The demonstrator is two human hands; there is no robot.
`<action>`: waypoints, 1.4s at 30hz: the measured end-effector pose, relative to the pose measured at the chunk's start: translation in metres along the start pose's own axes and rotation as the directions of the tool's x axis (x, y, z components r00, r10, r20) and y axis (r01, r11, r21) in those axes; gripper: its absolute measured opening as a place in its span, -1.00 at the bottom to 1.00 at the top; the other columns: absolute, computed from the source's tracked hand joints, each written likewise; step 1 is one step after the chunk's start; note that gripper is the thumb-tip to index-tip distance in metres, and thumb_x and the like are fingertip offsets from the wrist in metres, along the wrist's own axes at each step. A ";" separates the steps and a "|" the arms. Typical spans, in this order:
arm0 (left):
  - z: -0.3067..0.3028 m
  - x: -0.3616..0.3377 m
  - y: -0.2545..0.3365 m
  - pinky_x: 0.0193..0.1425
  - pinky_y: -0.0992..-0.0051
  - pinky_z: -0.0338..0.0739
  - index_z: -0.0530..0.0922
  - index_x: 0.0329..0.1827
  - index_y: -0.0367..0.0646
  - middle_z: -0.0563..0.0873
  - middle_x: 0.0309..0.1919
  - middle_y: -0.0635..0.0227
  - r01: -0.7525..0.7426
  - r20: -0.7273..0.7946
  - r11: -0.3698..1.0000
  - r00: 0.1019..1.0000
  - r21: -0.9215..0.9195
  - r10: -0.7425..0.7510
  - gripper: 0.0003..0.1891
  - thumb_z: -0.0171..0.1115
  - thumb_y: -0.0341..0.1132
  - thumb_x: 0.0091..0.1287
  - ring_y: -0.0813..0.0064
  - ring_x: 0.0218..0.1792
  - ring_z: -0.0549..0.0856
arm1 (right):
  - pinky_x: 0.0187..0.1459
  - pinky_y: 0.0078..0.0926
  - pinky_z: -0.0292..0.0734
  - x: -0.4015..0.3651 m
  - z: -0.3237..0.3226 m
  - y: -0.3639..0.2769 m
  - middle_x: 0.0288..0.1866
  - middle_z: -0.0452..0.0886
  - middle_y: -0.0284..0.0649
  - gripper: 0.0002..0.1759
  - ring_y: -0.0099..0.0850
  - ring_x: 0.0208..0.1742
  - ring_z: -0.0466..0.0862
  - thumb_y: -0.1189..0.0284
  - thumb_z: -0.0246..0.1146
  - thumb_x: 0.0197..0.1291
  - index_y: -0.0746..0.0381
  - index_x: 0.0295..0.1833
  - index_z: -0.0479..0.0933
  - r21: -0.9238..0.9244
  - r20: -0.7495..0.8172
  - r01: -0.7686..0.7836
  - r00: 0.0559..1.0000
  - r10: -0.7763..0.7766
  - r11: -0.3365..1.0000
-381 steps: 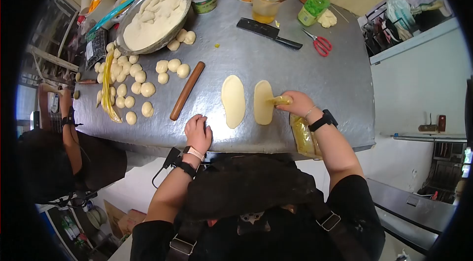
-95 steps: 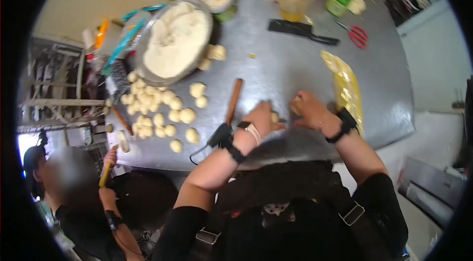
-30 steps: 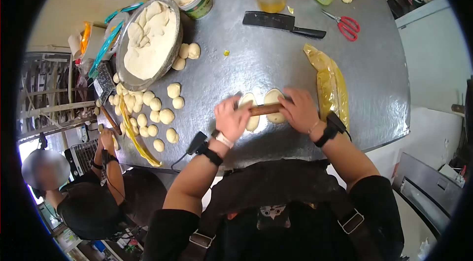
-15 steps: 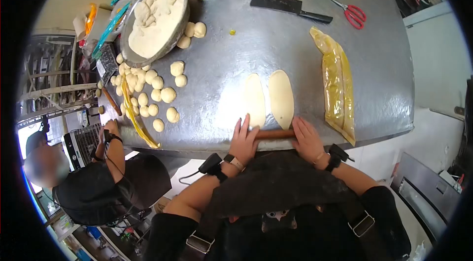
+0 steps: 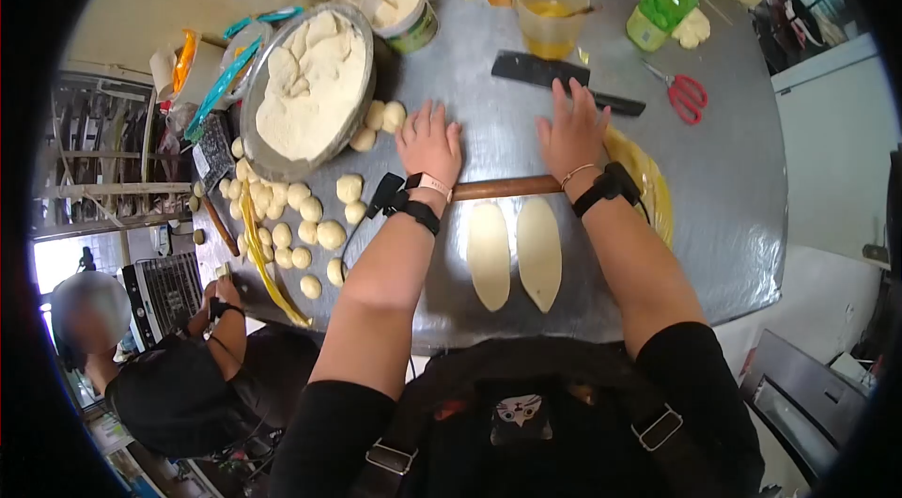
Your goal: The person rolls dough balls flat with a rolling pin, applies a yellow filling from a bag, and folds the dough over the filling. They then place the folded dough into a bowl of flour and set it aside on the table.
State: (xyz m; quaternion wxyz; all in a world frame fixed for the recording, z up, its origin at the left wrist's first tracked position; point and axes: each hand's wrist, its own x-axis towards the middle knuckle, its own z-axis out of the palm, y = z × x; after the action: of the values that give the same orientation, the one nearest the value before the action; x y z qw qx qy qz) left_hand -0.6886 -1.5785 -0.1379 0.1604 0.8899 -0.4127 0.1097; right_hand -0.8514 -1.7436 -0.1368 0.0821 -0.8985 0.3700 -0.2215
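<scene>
Two long flat ovals of pale dough [image 5: 489, 254] [image 5: 539, 252] lie side by side on the steel table [image 5: 733, 188], close to me. A brown wooden rolling pin [image 5: 505, 187] lies across the table just beyond their far ends, under my wrists. My left hand [image 5: 429, 143] and my right hand [image 5: 570, 129] rest flat past the pin, fingers spread, holding nothing. A yellow plastic bag of filling [image 5: 648, 183] lies just right of my right wrist, partly hidden by the arm.
A metal bowl of dough [image 5: 315, 94] and several dough balls [image 5: 305, 216] sit at the left. A cleaver [image 5: 564, 80], red scissors [image 5: 686, 94], a cup of yellow liquid [image 5: 552, 14], tubs and a green bottle [image 5: 662, 5] stand at the back. Another person [image 5: 178, 376] sits at the lower left.
The rolling pin has gone from the near edge of the table, over both dough ovals, to their far ends. My hands have slid forward past it with fingers spread.
</scene>
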 end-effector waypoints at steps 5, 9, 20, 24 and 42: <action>-0.029 -0.008 -0.021 0.37 0.11 0.27 0.59 0.08 -0.13 0.60 0.20 0.23 -0.142 -0.076 0.967 0.989 -0.212 0.128 -0.71 0.17 -0.30 0.33 0.02 0.22 0.48 | 0.35 0.14 0.24 0.025 -0.073 0.051 0.38 0.32 0.03 -0.02 0.02 0.38 0.34 0.11 0.49 -0.05 0.19 0.45 0.21 0.258 0.169 -0.237 0.965 0.198 0.937; -0.053 -0.087 -0.037 0.37 0.11 0.26 0.60 0.01 -0.14 0.59 0.21 0.20 -0.036 0.068 0.960 0.996 -0.279 0.058 -0.75 0.20 -0.35 0.29 0.04 0.21 0.48 | 0.31 -0.17 0.38 -0.056 -0.081 0.095 0.24 0.47 0.12 0.10 0.04 0.30 0.45 0.25 0.53 -0.14 0.25 0.50 0.08 -0.126 0.365 -0.325 0.864 0.348 0.937; -0.100 -0.232 -0.046 0.37 0.12 0.28 0.60 0.00 -0.13 0.58 0.22 0.18 0.141 0.202 0.914 0.977 -0.381 -0.066 -0.73 0.23 -0.39 0.23 0.06 0.23 0.49 | 0.03 -0.39 0.57 -0.105 -0.132 0.110 -0.14 0.73 -0.23 -0.51 -0.35 -0.11 0.70 0.47 0.43 -0.09 0.24 0.06 0.59 0.369 0.738 -0.450 0.673 0.038 0.814; -0.094 -0.261 -0.040 0.40 0.10 0.28 0.58 0.04 -0.17 0.51 0.28 0.07 0.222 0.269 0.911 0.954 -0.348 -0.129 -0.67 0.25 -0.41 0.19 -0.02 0.27 0.45 | 0.04 -0.43 0.57 -0.108 -0.157 0.077 -0.15 0.71 -0.32 -0.49 -0.47 -0.11 0.67 0.48 0.42 -0.05 0.26 0.10 0.57 0.493 0.757 -0.408 0.636 -0.148 0.768; -0.085 -0.273 -0.037 0.38 0.13 0.31 0.60 -0.01 -0.12 0.51 0.30 0.15 0.172 0.160 0.937 0.979 -0.305 -0.128 -0.71 0.23 -0.42 0.18 0.03 0.28 0.45 | -0.17 -0.49 0.57 -0.105 -0.093 0.040 -0.28 0.68 -0.32 -0.66 -0.51 -0.26 0.65 0.21 0.37 0.21 0.25 -0.06 0.67 0.299 0.933 -0.598 0.346 -0.097 0.743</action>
State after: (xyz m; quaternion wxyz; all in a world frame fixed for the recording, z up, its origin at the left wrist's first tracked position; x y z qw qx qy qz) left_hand -0.8390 -1.3325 -0.1561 0.2805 0.8869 -0.3657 -0.0324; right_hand -0.9853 -1.6972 -0.1019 0.5867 -0.7134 0.3136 0.2202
